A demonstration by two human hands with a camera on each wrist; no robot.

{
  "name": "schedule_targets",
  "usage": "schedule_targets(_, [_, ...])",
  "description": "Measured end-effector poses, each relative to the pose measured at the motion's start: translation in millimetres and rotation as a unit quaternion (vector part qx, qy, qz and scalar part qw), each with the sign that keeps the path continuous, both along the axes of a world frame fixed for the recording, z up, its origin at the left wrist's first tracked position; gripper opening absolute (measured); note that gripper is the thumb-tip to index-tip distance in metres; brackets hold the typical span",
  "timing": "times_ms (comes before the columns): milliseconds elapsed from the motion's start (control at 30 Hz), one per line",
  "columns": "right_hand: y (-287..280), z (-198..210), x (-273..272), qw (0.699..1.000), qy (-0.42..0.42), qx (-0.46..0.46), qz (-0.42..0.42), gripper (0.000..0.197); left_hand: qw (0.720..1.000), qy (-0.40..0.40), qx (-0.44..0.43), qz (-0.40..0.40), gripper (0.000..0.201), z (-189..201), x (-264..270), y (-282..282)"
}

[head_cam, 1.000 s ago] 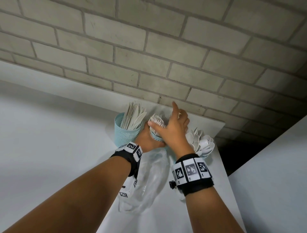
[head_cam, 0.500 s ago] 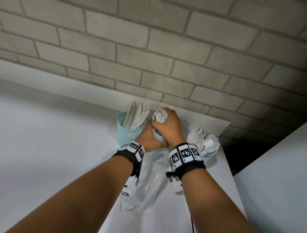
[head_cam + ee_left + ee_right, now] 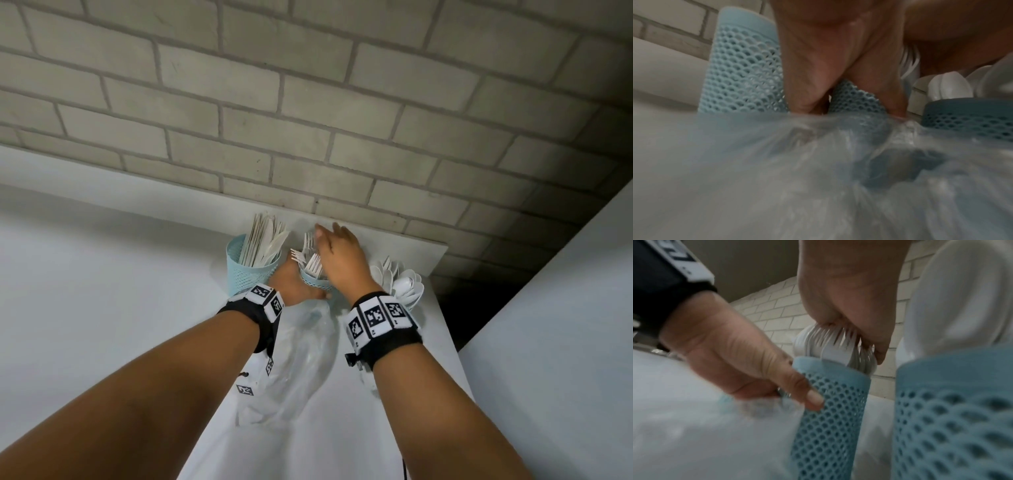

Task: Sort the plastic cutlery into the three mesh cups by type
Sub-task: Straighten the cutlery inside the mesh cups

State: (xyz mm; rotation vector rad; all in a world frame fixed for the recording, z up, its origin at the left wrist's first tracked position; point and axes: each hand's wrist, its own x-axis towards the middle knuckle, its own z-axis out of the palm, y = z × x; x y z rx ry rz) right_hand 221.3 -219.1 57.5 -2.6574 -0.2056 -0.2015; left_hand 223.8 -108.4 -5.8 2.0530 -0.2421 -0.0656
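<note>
Forks [image 3: 313, 263]: bundle stood tines-up in the middle mesh cup [image 3: 317, 282], centre of the head view, long axis near vertical. Your right hand [image 3: 337, 260] lay directly over the tines, fingers [image 3: 320, 236] straight and gripping nothing, palm touching the tips in the right wrist view. Your left hand [image 3: 294, 286] held that cup low on its wall, thumb [image 3: 812, 395] curled against the mesh. Knives cup [image 3: 248, 274] stood left of it, spoons cup [image 3: 953, 410] right, on the tabletop [image 3: 394, 428].

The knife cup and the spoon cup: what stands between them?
The fork cup, full of forks, stands between the knife cup and spoon cup; the left hand holds it. The head view shows this.
</note>
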Motion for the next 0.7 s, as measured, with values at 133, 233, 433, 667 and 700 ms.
schedule_targets(133, [-21.6,23.1,-6.2,0.996,-0.071,0.026,-0.049,0.046,0.999,0.015,0.04,-0.027,0.065,12.9,-13.0,1.4])
schedule_targets(233, [-44.7,30.8,-7.3,0.987,-0.105,0.05,-0.109,0.061,0.978,0.043,0.205,-0.02,0.057,34.0,-31.0,-1.2])
schedule_targets(433, [-84.4,26.3,-42.0,0.926,-0.134,0.286,-0.208,0.066,0.921,-0.012,0.388,-0.04,0.031,63.2,-62.8,-19.6])
schedule_targets(667, [-95.2,-8.5,-84.9,0.927,-0.031,0.343,-0.148,0.098,0.946,0.002,0.295,-0.132,0.04,55.7,-77.0,-74.3])
schedule_targets(700, [-97.6,-13.8,-87.2,0.929,-0.016,0.342,-0.138,0.101,0.952,0.01,0.276,-0.131,0.044,50.5,-76.5,-79.4])
